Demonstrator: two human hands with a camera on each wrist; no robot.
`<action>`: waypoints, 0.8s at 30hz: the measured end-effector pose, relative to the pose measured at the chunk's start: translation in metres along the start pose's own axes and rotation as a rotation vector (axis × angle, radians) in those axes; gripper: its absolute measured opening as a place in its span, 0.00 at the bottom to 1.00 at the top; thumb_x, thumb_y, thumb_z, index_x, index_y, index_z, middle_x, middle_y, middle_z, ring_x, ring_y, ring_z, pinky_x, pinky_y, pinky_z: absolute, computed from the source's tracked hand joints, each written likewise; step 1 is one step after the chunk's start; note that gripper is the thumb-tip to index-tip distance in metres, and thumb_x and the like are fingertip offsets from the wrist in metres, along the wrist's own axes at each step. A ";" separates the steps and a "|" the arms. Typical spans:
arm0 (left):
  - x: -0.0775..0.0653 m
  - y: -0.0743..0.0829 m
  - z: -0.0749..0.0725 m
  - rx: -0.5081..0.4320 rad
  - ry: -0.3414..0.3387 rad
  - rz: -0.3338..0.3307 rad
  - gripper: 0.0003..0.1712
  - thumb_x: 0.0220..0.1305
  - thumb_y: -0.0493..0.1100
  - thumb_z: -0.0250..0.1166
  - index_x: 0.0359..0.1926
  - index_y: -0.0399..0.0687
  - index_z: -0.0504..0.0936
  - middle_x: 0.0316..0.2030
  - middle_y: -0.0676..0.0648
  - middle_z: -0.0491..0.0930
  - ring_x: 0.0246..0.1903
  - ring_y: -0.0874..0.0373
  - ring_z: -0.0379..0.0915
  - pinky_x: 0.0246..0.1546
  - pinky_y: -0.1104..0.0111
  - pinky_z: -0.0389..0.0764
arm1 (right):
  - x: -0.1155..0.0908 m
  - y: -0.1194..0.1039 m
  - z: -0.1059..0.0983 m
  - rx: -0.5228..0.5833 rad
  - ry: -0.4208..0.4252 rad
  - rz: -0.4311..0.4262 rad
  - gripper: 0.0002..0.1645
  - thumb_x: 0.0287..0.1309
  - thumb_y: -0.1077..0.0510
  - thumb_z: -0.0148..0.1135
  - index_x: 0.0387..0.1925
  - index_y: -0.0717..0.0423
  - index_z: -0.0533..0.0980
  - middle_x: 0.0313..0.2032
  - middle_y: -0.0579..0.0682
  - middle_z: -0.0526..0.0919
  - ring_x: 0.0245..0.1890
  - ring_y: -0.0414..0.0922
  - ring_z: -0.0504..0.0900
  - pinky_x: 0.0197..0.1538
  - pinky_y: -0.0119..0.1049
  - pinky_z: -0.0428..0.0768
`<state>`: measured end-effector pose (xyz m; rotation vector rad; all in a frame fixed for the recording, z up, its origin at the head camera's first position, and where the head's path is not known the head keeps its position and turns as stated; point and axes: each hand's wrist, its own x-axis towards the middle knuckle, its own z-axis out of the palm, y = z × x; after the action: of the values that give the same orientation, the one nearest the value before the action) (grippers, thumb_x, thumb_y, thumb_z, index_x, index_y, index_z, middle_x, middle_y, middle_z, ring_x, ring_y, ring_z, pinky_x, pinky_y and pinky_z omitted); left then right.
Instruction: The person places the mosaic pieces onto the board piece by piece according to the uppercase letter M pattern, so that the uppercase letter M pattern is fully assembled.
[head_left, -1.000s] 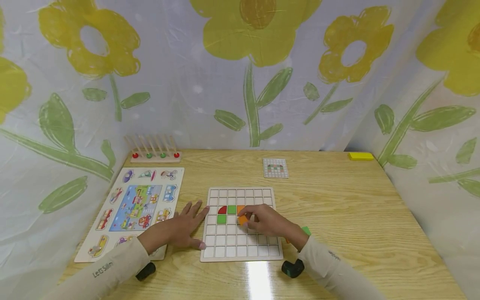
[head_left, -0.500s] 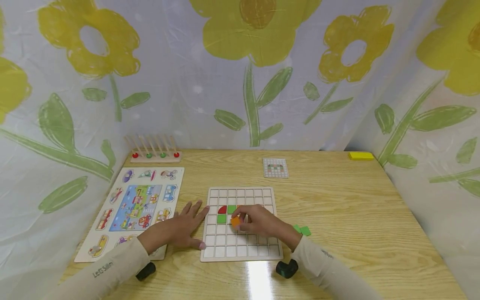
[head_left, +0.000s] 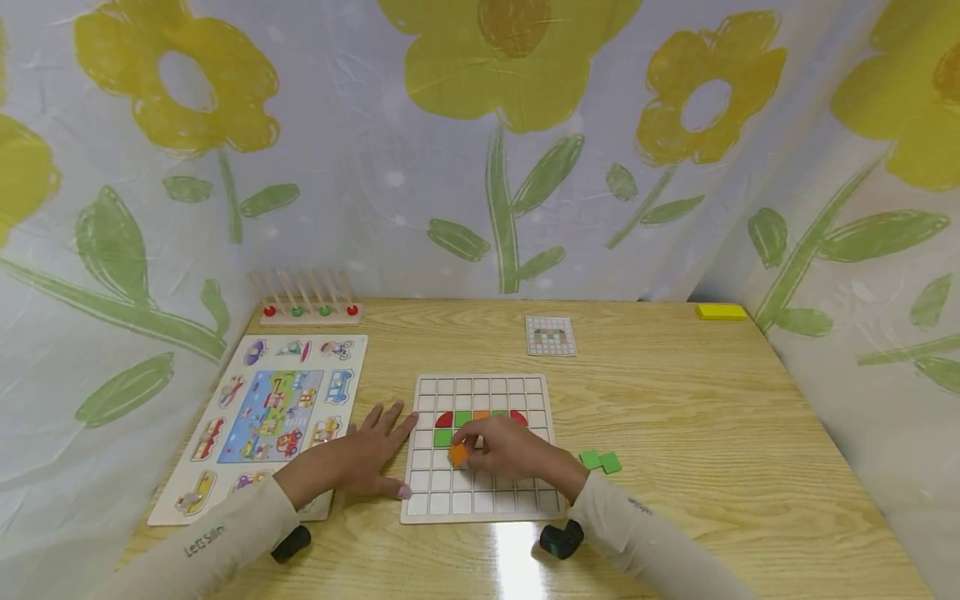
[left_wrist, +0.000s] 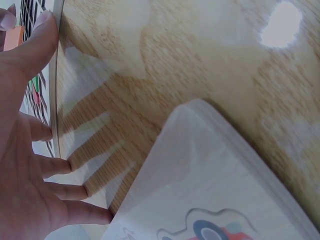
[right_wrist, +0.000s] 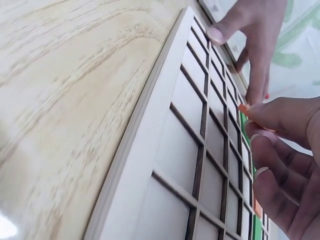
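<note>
Orange tile (head_left: 458, 453), tilted, pinched between thumb and fingers of the right hand (head_left: 495, 447), over the left half of a pale grid board (head_left: 462, 503); whether it touches the board cannot be told. In the board's cells, a row beyond the fingers runs red quarter-round tile (head_left: 445, 420), green tile (head_left: 462, 417), second orange tile (head_left: 480, 416), green, red; another green square (head_left: 443, 437) sits below the row's left end. The left hand (head_left: 369, 457) grasps nothing, its fingers spread and its thumb at the board's left edge. Right of the board, two loose green tiles (head_left: 591, 459) lie together on the wooden table (head_left: 690, 417). Farther out: a vehicle puzzle (head_left: 167, 508) at left, a peg stand (head_left: 311, 317) with red and green beads behind it, a small pattern card (head_left: 551, 336) beyond the board, a yellow block (head_left: 722, 312) at the far right, and a flower-printed curtain (head_left: 337, 167) behind
</note>
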<state>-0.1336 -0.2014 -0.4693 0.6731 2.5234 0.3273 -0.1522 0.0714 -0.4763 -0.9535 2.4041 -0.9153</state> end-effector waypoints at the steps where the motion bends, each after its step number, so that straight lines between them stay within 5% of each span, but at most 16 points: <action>1: 0.000 0.000 0.000 0.001 0.001 0.002 0.65 0.55 0.73 0.67 0.80 0.45 0.46 0.79 0.32 0.40 0.75 0.26 0.36 0.64 0.28 0.54 | 0.001 -0.001 0.000 -0.003 -0.005 -0.002 0.15 0.61 0.61 0.69 0.51 0.52 0.83 0.35 0.41 0.83 0.30 0.33 0.74 0.39 0.25 0.76; 24: 0.000 -0.001 0.000 0.018 0.008 0.005 0.66 0.55 0.73 0.66 0.80 0.44 0.47 0.78 0.31 0.41 0.75 0.25 0.37 0.63 0.28 0.57 | 0.017 -0.004 0.017 0.035 0.062 0.041 0.14 0.57 0.55 0.74 0.45 0.53 0.85 0.24 0.38 0.79 0.25 0.30 0.73 0.33 0.24 0.74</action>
<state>-0.1337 -0.2019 -0.4698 0.6870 2.5354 0.3103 -0.1525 0.0499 -0.4869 -0.8715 2.4413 -0.9828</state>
